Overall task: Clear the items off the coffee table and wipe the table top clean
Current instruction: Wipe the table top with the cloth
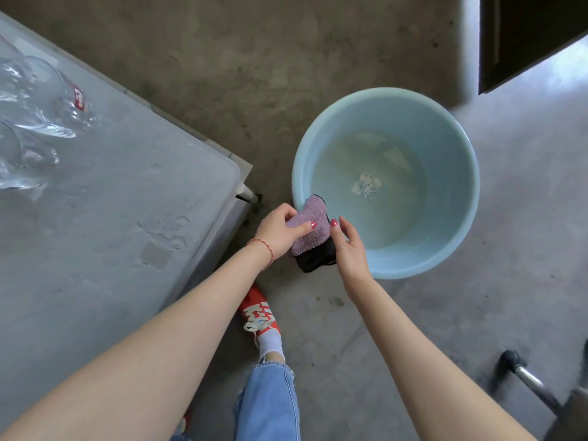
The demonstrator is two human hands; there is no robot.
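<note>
At the basin's near rim: I see both hands on one cloth.
Basin (pixel 445 148): pale blue, holding water.
Cloth (pixel 310 227): purple, over the rim.
Left hand (pixel 280 232): fingers clamped on cloth.
Right hand (pixel 348 246): fingertips pinching it.

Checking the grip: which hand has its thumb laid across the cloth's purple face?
The left hand, with the wrist cord; its thumb crosses the purple cloth. The right hand holds only the edge.

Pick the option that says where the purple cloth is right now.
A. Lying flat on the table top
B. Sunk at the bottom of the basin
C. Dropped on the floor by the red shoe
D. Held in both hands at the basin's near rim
D: the left hand grips the cloth and the right hand holds its other edge, beside the basin rim.
</note>
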